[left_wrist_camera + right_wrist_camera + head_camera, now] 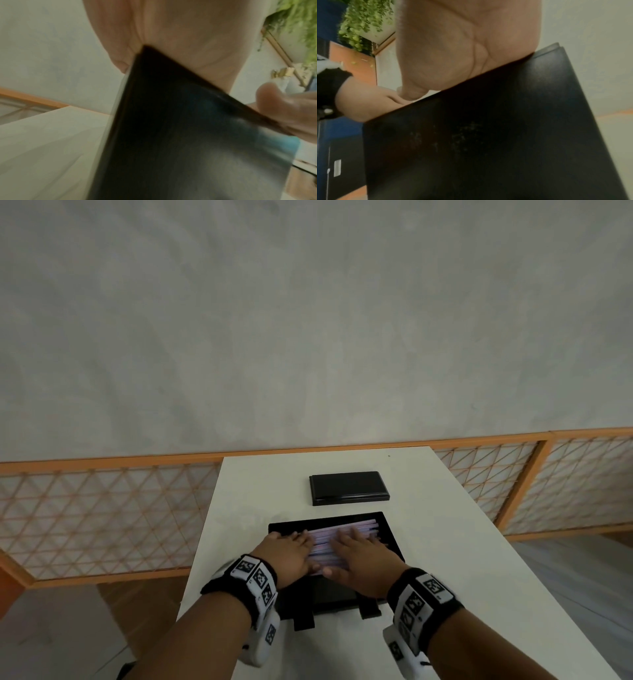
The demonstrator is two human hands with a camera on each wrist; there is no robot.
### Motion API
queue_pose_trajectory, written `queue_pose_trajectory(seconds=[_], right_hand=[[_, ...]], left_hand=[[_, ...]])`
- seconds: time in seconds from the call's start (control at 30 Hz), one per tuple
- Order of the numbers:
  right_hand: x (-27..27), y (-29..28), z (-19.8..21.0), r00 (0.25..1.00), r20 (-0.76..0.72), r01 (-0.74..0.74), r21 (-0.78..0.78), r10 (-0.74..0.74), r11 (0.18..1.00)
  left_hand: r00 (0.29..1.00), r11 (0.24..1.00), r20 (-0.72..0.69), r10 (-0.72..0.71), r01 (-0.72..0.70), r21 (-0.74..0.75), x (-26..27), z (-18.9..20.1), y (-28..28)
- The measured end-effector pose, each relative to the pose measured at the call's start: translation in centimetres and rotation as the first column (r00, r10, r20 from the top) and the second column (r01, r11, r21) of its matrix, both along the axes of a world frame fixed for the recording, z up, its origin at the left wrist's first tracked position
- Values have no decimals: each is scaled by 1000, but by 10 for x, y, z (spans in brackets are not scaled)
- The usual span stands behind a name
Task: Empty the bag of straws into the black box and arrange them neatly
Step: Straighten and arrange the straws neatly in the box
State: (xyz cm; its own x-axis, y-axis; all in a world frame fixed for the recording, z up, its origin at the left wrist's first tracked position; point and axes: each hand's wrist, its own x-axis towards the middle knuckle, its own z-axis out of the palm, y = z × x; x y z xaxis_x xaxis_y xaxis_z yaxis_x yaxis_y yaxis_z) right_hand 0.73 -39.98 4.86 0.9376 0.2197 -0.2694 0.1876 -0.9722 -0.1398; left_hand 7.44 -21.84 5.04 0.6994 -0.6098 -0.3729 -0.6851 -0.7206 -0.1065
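An open black box [390,535] lies on the white table [445,542] in front of me, filled with pale pink and white straws [329,537] lying side by side. My left hand [291,553] lies flat on the left part of the straws, fingers straight. Beside it my right hand [359,559] presses flat on the right part. In the left wrist view the left hand's palm [171,33] sits over the box's black wall [171,135]. The right wrist view shows the right hand's palm [462,47] above the black box [488,135]. No bag shows.
A black lid [348,487] lies flat on the table behind the box. An orange lattice fence [102,518] runs behind the table on both sides. Green foliage [298,20] hangs at the edge of the left wrist view.
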Motion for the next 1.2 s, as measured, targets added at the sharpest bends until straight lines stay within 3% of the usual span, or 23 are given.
queue_pose_trajectory(seconds=[0.13,0.23,0.37,0.43,0.53,0.67,0.8,0.87,0.97,1.1,1.2], right_hand=[[-3,-2,9,999,-32,-27,-130,24,991],[-7,-12,9,999,21,-22,-182,27,983],[-13,-28,14,999,49,-22,-33,24,999],[-18,-29,16,997,70,-35,-2,35,999],[-25,-25,11,991,59,-114,-115,121,987],[-22,-29,11,987,75,-129,-191,146,973],[-26,-44,26,975,188,-97,-104,115,990],[-30,-53,28,986,146,-69,-65,78,996],[-30,-68,32,998,65,-14,66,10,998],[-14,-90,45,982,174,35,174,-66,984],[-1,-83,47,984,169,39,150,-64,988]], left_hand=[[998,998,-51,-38,40,46,4,9,0],[999,991,-39,-36,30,-134,4,15,14],[998,939,32,50,-36,-343,-3,17,41],[998,955,13,68,-61,-291,-10,15,47],[996,978,-2,88,-86,-190,-19,8,45],[989,960,16,150,-142,-242,-23,0,42],[949,851,-11,314,-287,-441,-25,-5,52],[938,822,-31,345,-318,-473,-27,-6,54],[937,797,-29,348,-312,-517,-31,-5,47],[936,679,-81,342,-306,-667,-33,-2,36],[929,600,-68,363,-289,-745,-31,-2,31]])
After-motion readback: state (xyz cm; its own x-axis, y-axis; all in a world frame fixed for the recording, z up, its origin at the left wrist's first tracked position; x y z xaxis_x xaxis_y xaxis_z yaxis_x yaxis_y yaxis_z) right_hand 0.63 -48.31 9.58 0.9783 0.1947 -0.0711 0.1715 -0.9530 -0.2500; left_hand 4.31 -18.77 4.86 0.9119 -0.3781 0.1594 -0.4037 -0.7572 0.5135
